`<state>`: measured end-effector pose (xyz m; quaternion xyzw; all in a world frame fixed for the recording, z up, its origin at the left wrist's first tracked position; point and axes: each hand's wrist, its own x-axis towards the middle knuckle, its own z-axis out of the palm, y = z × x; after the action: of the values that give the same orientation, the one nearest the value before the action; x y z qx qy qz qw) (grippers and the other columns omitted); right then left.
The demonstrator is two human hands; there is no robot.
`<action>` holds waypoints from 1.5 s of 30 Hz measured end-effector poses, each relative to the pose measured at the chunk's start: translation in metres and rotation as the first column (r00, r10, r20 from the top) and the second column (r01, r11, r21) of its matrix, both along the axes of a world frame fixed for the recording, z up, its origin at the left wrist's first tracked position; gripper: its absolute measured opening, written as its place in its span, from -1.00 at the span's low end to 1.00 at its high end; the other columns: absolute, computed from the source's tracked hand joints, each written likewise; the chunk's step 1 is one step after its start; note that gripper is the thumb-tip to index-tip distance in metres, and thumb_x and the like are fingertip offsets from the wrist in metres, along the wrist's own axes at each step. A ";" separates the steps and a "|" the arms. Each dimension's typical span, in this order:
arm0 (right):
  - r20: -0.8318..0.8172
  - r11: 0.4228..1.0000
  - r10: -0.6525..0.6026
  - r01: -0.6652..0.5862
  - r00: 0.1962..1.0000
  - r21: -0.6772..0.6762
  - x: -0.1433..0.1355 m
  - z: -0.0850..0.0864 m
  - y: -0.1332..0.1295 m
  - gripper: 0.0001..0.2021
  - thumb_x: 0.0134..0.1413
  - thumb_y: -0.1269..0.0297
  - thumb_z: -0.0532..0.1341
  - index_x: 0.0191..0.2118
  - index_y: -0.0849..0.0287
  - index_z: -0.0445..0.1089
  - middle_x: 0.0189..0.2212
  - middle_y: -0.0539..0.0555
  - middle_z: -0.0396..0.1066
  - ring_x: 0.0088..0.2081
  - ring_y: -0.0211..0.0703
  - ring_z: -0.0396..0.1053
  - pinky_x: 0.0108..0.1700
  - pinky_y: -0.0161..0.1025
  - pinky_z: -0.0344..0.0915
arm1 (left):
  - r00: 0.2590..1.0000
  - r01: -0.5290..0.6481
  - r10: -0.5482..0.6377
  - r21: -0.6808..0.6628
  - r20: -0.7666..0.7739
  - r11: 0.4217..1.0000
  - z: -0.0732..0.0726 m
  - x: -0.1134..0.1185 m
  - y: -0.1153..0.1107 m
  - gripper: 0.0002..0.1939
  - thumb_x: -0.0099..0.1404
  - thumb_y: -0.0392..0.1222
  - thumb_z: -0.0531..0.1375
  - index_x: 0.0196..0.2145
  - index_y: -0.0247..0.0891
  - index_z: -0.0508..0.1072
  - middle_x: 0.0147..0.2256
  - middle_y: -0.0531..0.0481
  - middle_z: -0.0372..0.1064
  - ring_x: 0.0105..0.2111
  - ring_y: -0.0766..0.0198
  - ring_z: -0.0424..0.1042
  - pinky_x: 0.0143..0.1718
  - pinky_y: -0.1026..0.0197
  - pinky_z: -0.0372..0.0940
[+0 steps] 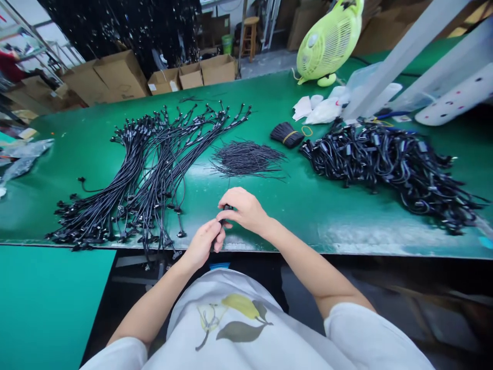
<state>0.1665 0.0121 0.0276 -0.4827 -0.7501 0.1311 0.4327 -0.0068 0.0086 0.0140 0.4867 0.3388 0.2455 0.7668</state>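
Near the front edge of the green table, my left hand (206,240) and my right hand (243,209) meet, both closed on a small black cable (228,207). Most of that cable is hidden by my fingers. Just beyond my hands lies a loose pile of thin black ties (248,158). To the left, long black cables with connectors (127,174) are spread out in bunches, some ends hanging over the edge. On the right sits a big heap of coiled, bundled black cables (389,164).
A banded bundle of black ties (287,134) lies beside a yellow rubber band (307,131). At the back stand a lime-green fan (327,43) and crumpled white paper (323,110). A slanted white post (400,56) rises at right. Cardboard boxes (123,77) are behind the table (316,221).
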 end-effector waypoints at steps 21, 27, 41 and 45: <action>-0.238 0.959 -0.282 0.278 0.929 -0.054 -0.001 -0.025 -0.026 -0.76 0.23 0.22 0.14 -0.03 0.13 0.39 -0.14 0.15 0.34 -0.12 -0.10 0.33 -0.03 -0.08 0.31 | 0.996 -0.085 0.085 0.089 0.008 0.992 -0.012 0.019 0.006 -0.50 0.28 0.07 0.19 0.09 -0.21 0.28 -0.42 0.11 0.32 -0.63 0.46 0.24 -0.63 0.37 0.11; -0.183 0.965 -0.247 0.259 0.952 0.045 0.002 -0.028 -0.025 -0.69 0.23 0.24 0.14 0.06 0.12 0.31 -0.06 0.17 0.30 0.00 -0.05 0.30 0.04 -0.06 0.31 | 0.991 -0.128 0.127 0.028 0.029 0.991 -0.005 0.024 0.007 -0.28 0.24 0.05 0.24 0.27 -0.21 0.12 -0.52 0.16 0.31 -0.67 0.46 0.22 -0.66 0.37 0.07; -0.185 0.979 -0.111 0.139 0.976 0.148 0.000 -0.019 -0.030 -0.85 0.31 0.35 0.00 -0.10 0.11 0.26 0.10 0.17 0.32 0.17 -0.13 0.24 0.20 0.07 0.18 | 0.988 -0.054 0.099 -0.327 0.121 0.944 0.004 0.027 0.009 -0.63 0.12 0.00 0.35 -0.37 -0.33 0.34 -0.54 0.14 0.17 -0.67 0.58 0.06 -0.70 0.49 -0.05; -0.229 0.978 -0.103 0.141 0.968 0.152 -0.002 -0.017 -0.033 -0.87 0.29 0.37 0.01 -0.11 0.12 0.23 0.04 0.18 0.34 0.14 -0.11 0.25 0.13 0.02 0.24 | 0.991 -0.012 0.060 -0.381 0.116 0.924 0.007 0.026 0.009 -0.61 0.14 0.03 0.34 -0.39 -0.34 0.32 -0.59 0.21 0.06 -0.73 0.62 -0.09 -0.76 0.51 -0.16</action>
<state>0.1645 -0.0206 0.0104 -0.4726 -0.6747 0.0935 0.5592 0.0188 0.0177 0.0213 0.3063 0.3399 0.2195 0.8617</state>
